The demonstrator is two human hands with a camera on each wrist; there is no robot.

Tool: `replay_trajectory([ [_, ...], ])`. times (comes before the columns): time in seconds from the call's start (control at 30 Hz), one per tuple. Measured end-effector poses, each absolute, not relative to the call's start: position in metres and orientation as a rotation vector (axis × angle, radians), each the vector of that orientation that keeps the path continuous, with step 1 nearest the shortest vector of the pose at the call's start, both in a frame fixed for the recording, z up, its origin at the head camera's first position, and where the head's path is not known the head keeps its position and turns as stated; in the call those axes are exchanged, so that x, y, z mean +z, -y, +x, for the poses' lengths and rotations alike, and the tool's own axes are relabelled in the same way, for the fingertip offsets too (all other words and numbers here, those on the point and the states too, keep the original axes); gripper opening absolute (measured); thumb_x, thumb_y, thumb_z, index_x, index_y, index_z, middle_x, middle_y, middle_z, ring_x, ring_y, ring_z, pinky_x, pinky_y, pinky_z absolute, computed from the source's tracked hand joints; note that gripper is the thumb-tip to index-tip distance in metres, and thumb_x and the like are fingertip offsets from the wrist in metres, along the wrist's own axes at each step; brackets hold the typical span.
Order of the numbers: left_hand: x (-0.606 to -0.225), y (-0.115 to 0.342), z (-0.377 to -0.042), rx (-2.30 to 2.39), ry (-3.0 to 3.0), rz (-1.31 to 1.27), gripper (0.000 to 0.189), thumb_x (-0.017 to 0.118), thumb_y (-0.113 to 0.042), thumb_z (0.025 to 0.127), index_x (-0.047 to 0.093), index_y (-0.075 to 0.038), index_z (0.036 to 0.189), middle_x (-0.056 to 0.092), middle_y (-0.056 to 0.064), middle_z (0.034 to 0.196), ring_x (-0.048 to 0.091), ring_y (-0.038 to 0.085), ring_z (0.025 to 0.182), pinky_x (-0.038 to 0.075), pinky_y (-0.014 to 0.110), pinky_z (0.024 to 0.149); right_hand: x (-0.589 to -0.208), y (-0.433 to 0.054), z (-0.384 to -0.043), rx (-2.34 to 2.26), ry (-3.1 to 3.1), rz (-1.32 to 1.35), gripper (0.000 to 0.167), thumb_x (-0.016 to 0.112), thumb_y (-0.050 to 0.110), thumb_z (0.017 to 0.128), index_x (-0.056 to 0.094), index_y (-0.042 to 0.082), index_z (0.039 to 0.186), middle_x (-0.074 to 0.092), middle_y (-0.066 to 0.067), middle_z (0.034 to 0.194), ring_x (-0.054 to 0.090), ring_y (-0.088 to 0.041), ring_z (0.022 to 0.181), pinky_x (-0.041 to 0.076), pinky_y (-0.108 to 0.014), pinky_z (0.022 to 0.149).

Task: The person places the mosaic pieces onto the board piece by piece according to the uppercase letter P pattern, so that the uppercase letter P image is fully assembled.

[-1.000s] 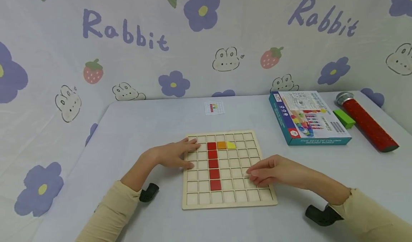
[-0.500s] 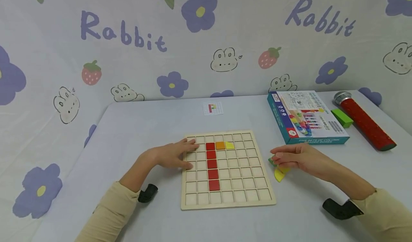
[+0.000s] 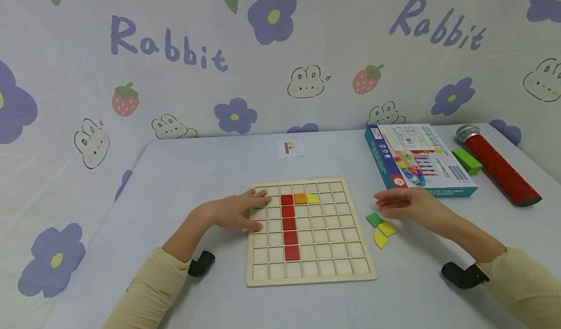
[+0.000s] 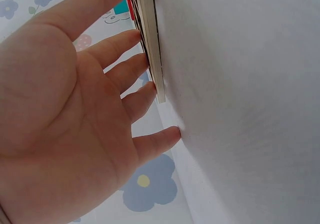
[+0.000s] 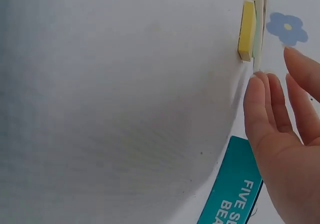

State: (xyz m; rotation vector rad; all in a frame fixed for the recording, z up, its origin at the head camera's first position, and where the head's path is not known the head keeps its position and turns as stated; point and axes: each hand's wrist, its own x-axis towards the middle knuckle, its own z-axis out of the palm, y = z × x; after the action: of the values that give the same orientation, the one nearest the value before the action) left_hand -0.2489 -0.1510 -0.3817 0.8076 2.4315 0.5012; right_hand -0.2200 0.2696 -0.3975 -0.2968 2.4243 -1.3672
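Observation:
A wooden grid board [image 3: 312, 268] lies on the table, with a column of several red square tiles [image 3: 289, 224] set in its cells. To the right of the top red tile sit an orange tile [image 3: 300, 199] and a yellow tile [image 3: 313, 198] with a rounded corner. My left hand [image 3: 232, 209] rests at the board's left edge, fingers spread. Beyond the right edge, a green tile [image 3: 374, 219], a yellow tile [image 3: 387, 228] and a yellow quarter-round tile [image 3: 380, 239] lie loose. Just above these hovers my right hand [image 3: 414, 210], thumb and fingers apart, holding nothing.
A small card [image 3: 290, 148] printed with a coloured grid pattern lies behind the board. At the back right are a teal-sided box [image 3: 420, 158], a light green block [image 3: 467, 161] and a red microphone [image 3: 501, 168].
My right hand has left the board's right side and moved right, then slightly up, uncovering the loose green and yellow tiles. My left hand has stayed at the board's edge.

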Motion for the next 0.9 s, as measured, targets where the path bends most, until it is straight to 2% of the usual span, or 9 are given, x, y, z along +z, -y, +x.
replay_trajectory([
  [0.2, -0.381, 0.151, -0.249, 0.493, -2.43, 0.813, 0.072, 0.064, -0.033, 0.092, 0.028, -0.015, 0.152, 0.012, 0.004, 0.158, 0.001, 0.026, 0.144, 0.015, 0.052, 0.111, -0.396, -0.259, -0.22, -1.284, -2.478, -0.464, 0.045, 0.072, 0.009, 0.085, 0.057, -0.004, 0.126, 0.06, -0.018, 0.12, 0.059, -0.03, 0.106, 0.05, -0.022, 0.082],
  [0.37, -0.381, 0.151, -0.248, 0.491, -2.429, 0.815, 0.072, 0.064, -0.033, 0.092, 0.028, -0.014, 0.152, 0.013, 0.004, 0.158, 0.001, 0.026, 0.144, 0.015, 0.052, 0.111, -0.395, -0.25, -0.218, -1.141, -2.593, -0.565, 0.042, 0.074, 0.005, 0.081, 0.061, -0.002, 0.12, 0.063, -0.013, 0.114, 0.058, -0.029, 0.103, 0.049, -0.02, 0.082],
  [0.73, -0.381, 0.152, -0.249, 0.486, -2.433, 0.824, 0.071, 0.064, -0.033, 0.092, 0.028, -0.013, 0.151, 0.013, 0.006, 0.158, 0.001, 0.028, 0.144, 0.015, 0.052, 0.111, -0.394, -0.238, -0.222, -1.033, -2.689, -0.581, 0.035, 0.074, 0.004, 0.082, 0.065, 0.001, 0.115, 0.065, -0.007, 0.105, 0.058, -0.025, 0.096, 0.051, -0.035, 0.083],
  [0.9, -0.382, 0.152, -0.249, 0.497, -2.43, 0.834, 0.071, 0.064, -0.032, 0.092, 0.029, -0.013, 0.151, 0.013, 0.006, 0.158, 0.001, 0.028, 0.144, 0.015, 0.052, 0.111, -0.392, -0.233, -0.223, -1.041, -2.684, -0.555, 0.036, 0.075, 0.002, 0.08, 0.064, 0.0, 0.115, 0.065, -0.008, 0.102, 0.058, -0.026, 0.095, 0.051, -0.036, 0.082],
])
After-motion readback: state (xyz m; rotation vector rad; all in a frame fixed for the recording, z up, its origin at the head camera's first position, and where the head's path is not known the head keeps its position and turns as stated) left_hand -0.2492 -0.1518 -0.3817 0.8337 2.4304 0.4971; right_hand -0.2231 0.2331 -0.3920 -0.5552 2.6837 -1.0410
